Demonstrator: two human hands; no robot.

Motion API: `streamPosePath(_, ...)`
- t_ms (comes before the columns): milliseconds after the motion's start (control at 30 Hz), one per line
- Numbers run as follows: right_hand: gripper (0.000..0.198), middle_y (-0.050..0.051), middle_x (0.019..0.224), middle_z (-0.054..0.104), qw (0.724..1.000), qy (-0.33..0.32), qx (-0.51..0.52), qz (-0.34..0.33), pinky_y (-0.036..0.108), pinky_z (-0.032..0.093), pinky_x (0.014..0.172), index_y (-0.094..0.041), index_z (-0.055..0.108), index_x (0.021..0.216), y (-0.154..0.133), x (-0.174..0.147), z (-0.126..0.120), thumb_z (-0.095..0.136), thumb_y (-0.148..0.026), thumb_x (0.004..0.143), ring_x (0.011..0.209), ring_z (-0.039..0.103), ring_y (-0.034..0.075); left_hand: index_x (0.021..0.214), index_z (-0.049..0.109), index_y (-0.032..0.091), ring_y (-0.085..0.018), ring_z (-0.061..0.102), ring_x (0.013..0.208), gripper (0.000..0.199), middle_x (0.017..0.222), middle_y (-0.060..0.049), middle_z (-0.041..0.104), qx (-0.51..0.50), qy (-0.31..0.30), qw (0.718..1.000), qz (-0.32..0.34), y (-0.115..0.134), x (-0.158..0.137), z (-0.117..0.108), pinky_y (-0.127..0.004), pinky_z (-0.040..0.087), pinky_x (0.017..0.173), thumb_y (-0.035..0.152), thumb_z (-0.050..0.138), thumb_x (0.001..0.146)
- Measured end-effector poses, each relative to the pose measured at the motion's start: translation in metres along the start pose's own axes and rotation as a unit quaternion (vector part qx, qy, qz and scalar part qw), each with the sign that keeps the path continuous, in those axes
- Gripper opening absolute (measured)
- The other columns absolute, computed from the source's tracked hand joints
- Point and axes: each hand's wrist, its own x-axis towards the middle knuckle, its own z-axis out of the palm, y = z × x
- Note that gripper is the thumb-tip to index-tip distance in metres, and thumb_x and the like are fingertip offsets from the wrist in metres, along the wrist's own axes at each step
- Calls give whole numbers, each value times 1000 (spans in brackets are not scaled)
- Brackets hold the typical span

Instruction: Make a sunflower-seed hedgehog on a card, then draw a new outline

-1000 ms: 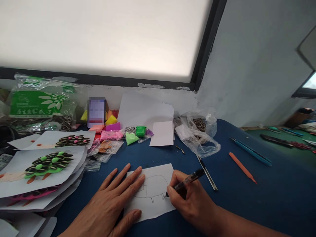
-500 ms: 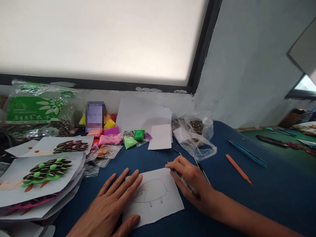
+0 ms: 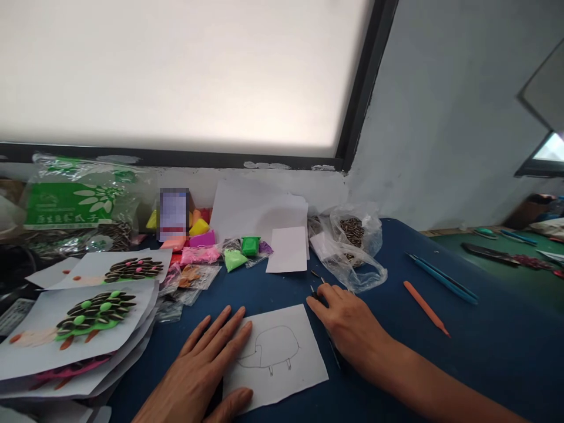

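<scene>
My left hand (image 3: pixel 200 370) lies flat with fingers spread on the left part of a white sheet of paper (image 3: pixel 304 376). The sheet bears a line drawing of a rounded animal body with short legs; its left end is hidden under my fingers. Just right of the paper, my right hand (image 3: pixel 355 329) rests low over the blue table with its fingers closed round a dark pen (image 3: pixel 333 351). The pen shows only at its two ends. Beyond my right fingers, part of another slim pen or brush (image 3: pixel 318 275) lies on the table.
A stack of hedgehog pictures made with seeds (image 3: pixel 94 320) stands at left. Coloured clay packets (image 3: pixel 200 254), blank white sheets (image 3: pixel 286 249) and a plastic bag of seeds (image 3: pixel 350 235) line the back. An orange tool (image 3: pixel 425 306) and blue tweezers (image 3: pixel 440 279) lie at right.
My right hand has moved off the paper's edge to the right and lowered the pen to the table. My left hand stays on the sheet. The view has shifted slightly.
</scene>
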Motion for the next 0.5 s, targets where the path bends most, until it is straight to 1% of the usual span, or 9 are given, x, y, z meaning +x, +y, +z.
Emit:
streamPosePath(67, 38, 14, 95, 62, 1000, 10, 2, -2, 34, 50, 65, -13, 65, 97, 2, -1, 0, 47, 9, 73, 81, 61, 24, 151, 6, 32, -32, 37, 135, 79, 151, -4, 29, -8, -3, 1000, 0, 1, 0, -2, -48, 42, 105, 56, 51, 90)
streamPosePath(167, 40, 16, 98, 63, 999, 46, 10, -4, 35, 50, 66, -12, 66, 94, 1, -2, -1, 41, 10, 72, 82, 61, 24, 151, 2, 32, -32, 36, 135, 85, 151, -5, 28, -19, 2, 1000, -8, 2, 0, -5, -48, 40, 106, 56, 53, 88)
streamPosePath(233, 41, 16, 100, 64, 996, 81, 31, -11, 35, 50, 68, -12, 66, 95, -2, -2, -5, 39, 9, 72, 83, 61, 24, 151, 1, 32, -33, 37, 135, 88, 152, -5, 26, -22, 2, 1000, -14, 3, 0, -6, -48, 41, 106, 58, 54, 87)
streamPosePath(333, 38, 14, 101, 64, 987, 131, 87, -39, 34, 49, 70, -13, 65, 98, -11, -3, -12, 40, 5, 76, 84, 59, 23, 151, 1, 32, -32, 39, 134, 88, 152, -4, 26, -28, 7, 1000, -12, 4, 1, -7, -46, 41, 107, 59, 55, 86)
streamPosePath(433, 30, 12, 93, 64, 973, 159, 154, -64, 31, 46, 67, -14, 65, 91, -22, -5, -17, 41, 0, 80, 77, 57, 21, 151, -1, 31, -32, 39, 135, 91, 152, -4, 26, -25, 7, 1000, -9, 5, 2, -9, -46, 39, 108, 59, 55, 85)
streamPosePath(500, 26, 10, 85, 64, 963, 178, 190, -76, 29, 43, 61, -15, 63, 84, -31, -7, -13, 40, -3, 82, 69, 55, 18, 151, -3, 30, -33, 39, 134, 93, 152, -5, 26, -21, 0, 1000, -6, 5, 2, -10, -47, 40, 107, 59, 55, 85)
